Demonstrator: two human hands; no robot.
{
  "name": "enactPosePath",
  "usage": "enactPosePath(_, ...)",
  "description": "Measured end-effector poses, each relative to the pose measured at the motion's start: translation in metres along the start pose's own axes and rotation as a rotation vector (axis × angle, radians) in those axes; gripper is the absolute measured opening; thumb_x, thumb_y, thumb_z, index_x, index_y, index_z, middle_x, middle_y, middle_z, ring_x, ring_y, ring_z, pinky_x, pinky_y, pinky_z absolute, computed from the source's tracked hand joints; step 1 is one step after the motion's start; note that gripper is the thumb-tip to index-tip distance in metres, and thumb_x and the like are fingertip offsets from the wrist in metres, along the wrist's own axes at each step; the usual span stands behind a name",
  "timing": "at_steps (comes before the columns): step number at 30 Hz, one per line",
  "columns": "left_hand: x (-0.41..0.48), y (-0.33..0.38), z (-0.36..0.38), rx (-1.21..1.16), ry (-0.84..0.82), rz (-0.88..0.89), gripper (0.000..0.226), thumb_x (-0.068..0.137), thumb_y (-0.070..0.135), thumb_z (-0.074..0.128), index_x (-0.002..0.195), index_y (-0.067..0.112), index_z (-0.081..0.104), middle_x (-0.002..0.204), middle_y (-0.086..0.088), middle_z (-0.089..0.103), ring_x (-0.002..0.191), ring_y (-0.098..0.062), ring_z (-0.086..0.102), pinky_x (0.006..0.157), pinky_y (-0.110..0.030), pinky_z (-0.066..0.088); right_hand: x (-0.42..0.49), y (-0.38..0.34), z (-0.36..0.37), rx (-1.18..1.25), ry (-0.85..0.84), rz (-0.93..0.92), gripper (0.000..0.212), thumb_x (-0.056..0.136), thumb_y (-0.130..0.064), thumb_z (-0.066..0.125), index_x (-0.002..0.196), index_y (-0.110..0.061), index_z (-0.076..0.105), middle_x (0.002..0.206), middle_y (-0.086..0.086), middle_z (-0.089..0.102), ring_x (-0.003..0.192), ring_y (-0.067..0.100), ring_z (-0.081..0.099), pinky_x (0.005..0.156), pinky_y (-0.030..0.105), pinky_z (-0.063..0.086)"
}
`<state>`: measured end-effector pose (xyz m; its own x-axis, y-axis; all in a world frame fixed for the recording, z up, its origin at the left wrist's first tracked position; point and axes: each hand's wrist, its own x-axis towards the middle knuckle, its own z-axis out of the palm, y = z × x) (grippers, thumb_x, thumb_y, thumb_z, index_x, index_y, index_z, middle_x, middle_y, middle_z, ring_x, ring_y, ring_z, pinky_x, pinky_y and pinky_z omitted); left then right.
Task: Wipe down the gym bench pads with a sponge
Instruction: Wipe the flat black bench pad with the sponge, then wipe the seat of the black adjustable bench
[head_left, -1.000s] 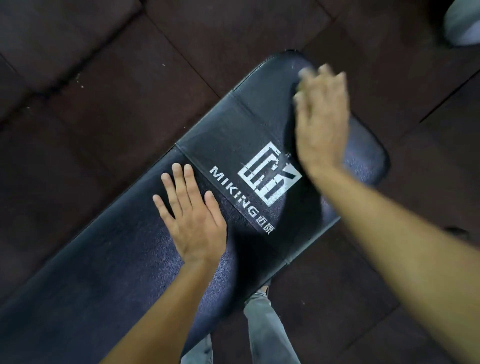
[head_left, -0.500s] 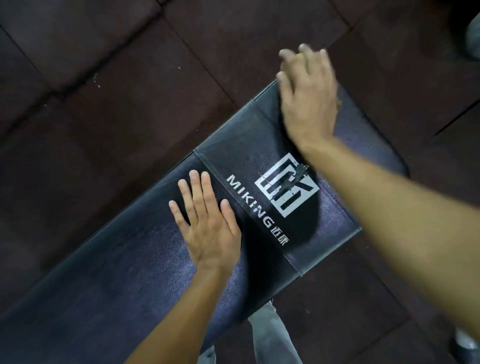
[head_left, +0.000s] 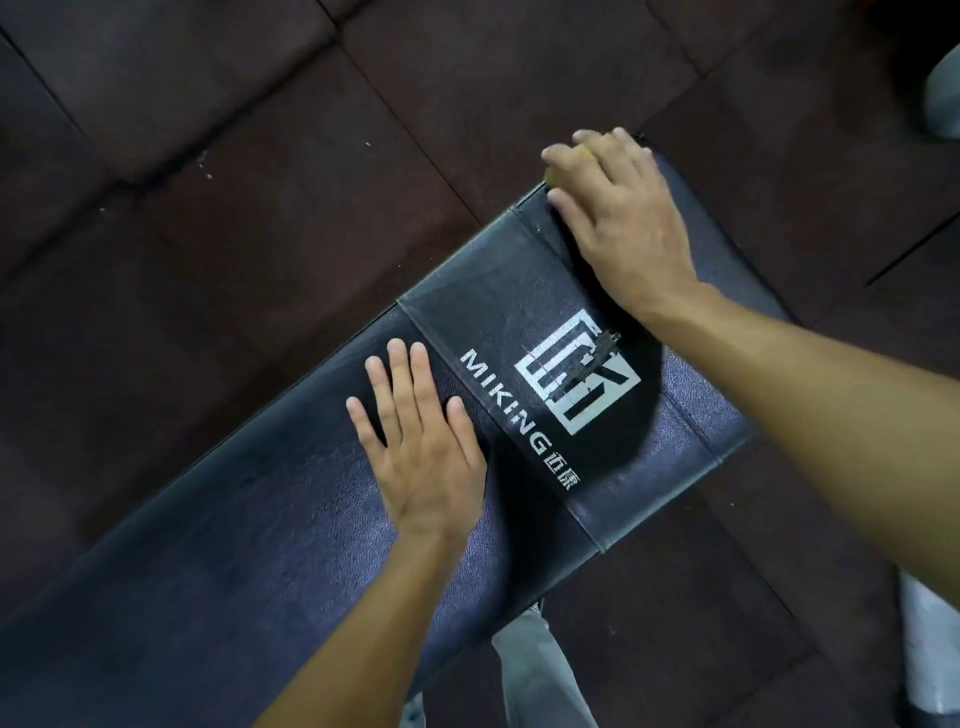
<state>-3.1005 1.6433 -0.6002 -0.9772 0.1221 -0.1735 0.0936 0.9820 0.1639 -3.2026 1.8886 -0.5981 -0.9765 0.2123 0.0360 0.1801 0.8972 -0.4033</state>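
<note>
My right hand (head_left: 618, 218), upper right of centre, presses down with fingers curled over a yellowish sponge (head_left: 554, 178); only a sliver of it shows between index and thumb, at the far end of the black bench pad (head_left: 249, 545). My left hand (head_left: 421, 452) lies flat on the pad at mid-frame, fingers straight, holding nothing, beside the white MIKING logo (head_left: 576, 371).
</note>
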Motion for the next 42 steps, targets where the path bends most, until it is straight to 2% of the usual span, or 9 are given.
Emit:
enactPosePath(4,0.002,-0.001,-0.005,-0.057,-0.025,-0.018,0.058,0.101,0.035,0.022,0.156,0.017,0.013,0.164,0.002,0.009,0.152,-0.017,0.000,0.123,-0.049,0.002,0.001,-0.014,0.003,0.077,0.051,0.113,0.038,0.101,-0.044,0.045,0.135,-0.030,0.054,0.141,-0.001,0.051,0.139,0.027,0.037,0.116,0.044,0.028)
enactPosePath(7,0.003,-0.007,-0.020,-0.147,-0.078,0.008,0.058,0.101,0.036,0.028,0.155,0.019,0.019,0.164,0.005,0.012,0.151,-0.013,0.001,0.124,-0.045,0.003,0.002,-0.025,-0.005,0.228,0.114,0.174,0.031,0.100,-0.032,0.049,0.130,-0.030,0.058,0.130,-0.003,0.056,0.123,0.021,0.047,0.102,0.035,0.039)
enactPosePath(9,0.005,-0.014,-0.036,-0.184,-0.085,0.025,0.057,0.100,0.035,0.034,0.154,0.018,0.025,0.162,0.004,0.019,0.151,-0.014,0.008,0.124,-0.045,0.008,0.000,-0.037,-0.018,0.326,0.092,0.207,0.031,0.100,-0.029,0.050,0.129,-0.032,0.059,0.127,-0.004,0.056,0.116,0.020,0.051,0.096,0.028,0.040)
enactPosePath(14,0.007,-0.043,-0.104,-0.220,-0.019,-0.074,0.052,0.100,0.027,0.046,0.150,0.015,0.035,0.158,0.000,0.032,0.149,-0.020,0.021,0.122,-0.045,0.015,-0.022,-0.104,-0.060,0.453,0.032,0.080,0.030,0.099,-0.025,0.055,0.128,-0.024,0.062,0.119,0.000,0.060,0.111,0.020,0.058,0.100,0.036,0.045)
enactPosePath(16,0.002,-0.060,-0.141,-0.234,0.014,-0.095,0.051,0.100,0.026,0.047,0.149,0.015,0.037,0.156,0.000,0.035,0.148,-0.020,0.024,0.122,-0.045,0.015,-0.036,-0.142,-0.076,0.510,0.012,0.039,0.029,0.099,-0.022,0.056,0.128,-0.021,0.064,0.117,0.001,0.061,0.110,0.018,0.060,0.100,0.033,0.046)
enactPosePath(24,-0.090,-0.184,-0.299,-0.221,0.098,-0.249,0.053,0.101,0.026,0.045,0.151,0.016,0.031,0.158,0.000,0.031,0.148,-0.021,0.022,0.122,-0.044,0.018,-0.126,-0.352,-0.136,0.627,-0.208,-0.118,0.029,0.100,-0.025,0.057,0.128,-0.026,0.063,0.119,-0.005,0.059,0.111,0.011,0.060,0.101,0.025,0.044)
enactPosePath(31,-0.272,-0.362,-0.415,-0.199,0.205,-0.429,0.052,0.102,0.028,0.043,0.151,0.016,0.032,0.156,-0.002,0.036,0.147,-0.021,0.026,0.121,-0.042,0.017,-0.266,-0.577,-0.165,0.686,-0.379,-0.321,0.028,0.100,-0.020,0.057,0.128,-0.020,0.065,0.118,-0.002,0.061,0.107,0.005,0.059,0.099,0.014,0.041)
enactPosePath(38,-0.461,-0.545,-0.507,-0.170,0.305,-0.639,0.052,0.100,0.030,0.045,0.149,0.016,0.035,0.154,-0.003,0.039,0.145,-0.021,0.030,0.119,-0.044,0.023,-0.425,-0.798,-0.170,0.717,-0.606,-0.460,0.028,0.101,-0.027,0.056,0.127,-0.029,0.064,0.118,-0.012,0.058,0.104,-0.004,0.059,0.091,0.002,0.036)
enactPosePath(42,-0.535,-0.620,-0.538,-0.178,0.324,-0.727,0.053,0.100,0.032,0.045,0.150,0.017,0.033,0.153,-0.001,0.040,0.143,-0.021,0.033,0.118,-0.044,0.027,-0.490,-0.892,-0.167,0.752,-0.647,-0.536,0.027,0.101,-0.027,0.057,0.126,-0.029,0.064,0.120,-0.011,0.060,0.109,-0.002,0.058,0.095,0.005,0.037)
